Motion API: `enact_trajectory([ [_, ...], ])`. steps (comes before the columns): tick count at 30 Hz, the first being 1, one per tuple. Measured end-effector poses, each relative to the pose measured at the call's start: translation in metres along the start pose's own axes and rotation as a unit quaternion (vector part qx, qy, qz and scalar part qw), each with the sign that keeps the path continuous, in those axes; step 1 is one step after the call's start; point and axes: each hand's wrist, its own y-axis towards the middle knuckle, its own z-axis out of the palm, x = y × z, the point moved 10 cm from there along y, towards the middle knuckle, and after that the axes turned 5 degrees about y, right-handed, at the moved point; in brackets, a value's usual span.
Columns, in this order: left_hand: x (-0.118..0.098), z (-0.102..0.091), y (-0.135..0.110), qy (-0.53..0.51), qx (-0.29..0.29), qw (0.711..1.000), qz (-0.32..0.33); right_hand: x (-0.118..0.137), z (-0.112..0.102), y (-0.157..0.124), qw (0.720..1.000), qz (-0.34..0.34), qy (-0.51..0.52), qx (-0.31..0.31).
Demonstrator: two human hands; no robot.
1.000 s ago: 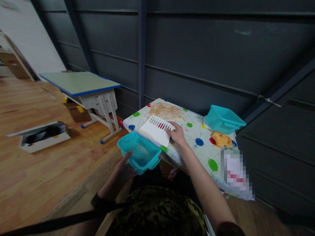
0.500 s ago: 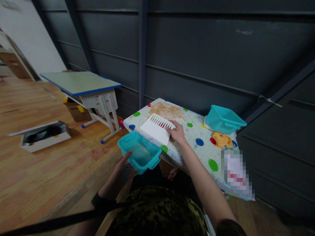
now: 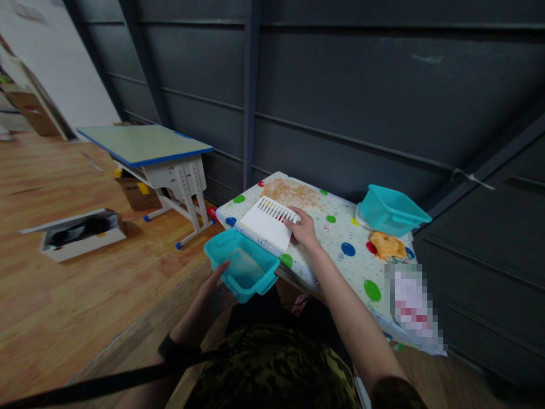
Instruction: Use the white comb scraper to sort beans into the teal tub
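My right hand (image 3: 303, 229) grips a white slotted plastic scraper (image 3: 266, 222) that lies flat on a table covered with a balloon-print cloth (image 3: 340, 234). A patch of loose tan grain (image 3: 290, 193) is spread on the cloth just beyond the scraper. My left hand (image 3: 216, 286) holds a teal plastic box (image 3: 240, 270) from below at the table's near-left edge, under the scraper's side. Some grain lies inside that box.
A second teal box (image 3: 392, 209) and an orange cloth (image 3: 387, 246) sit at the table's right end. A blue-edged desk (image 3: 147, 149) stands to the left on the wooden floor, with an open white box (image 3: 76, 234) nearer. A dark panelled wall runs behind.
The scraper and my right hand have slid slightly away from me, toward the grain. The teal box in my left hand stays at the table edge.
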Motion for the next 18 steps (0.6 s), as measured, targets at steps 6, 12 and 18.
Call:
enact_trajectory([
  [6,0.0,0.001,-0.001,-0.002,0.005,1.0,0.002,-0.003,0.005,-0.006,0.999,0.031,0.037,0.025],
  [12,0.0,-0.003,0.004,0.016,0.008,1.0,0.015,0.001,-0.007,0.013,1.0,0.018,0.022,-0.006],
  [18,0.005,-0.009,0.017,0.008,0.007,1.0,0.006,0.001,-0.008,0.013,1.0,-0.01,-0.028,-0.001],
])
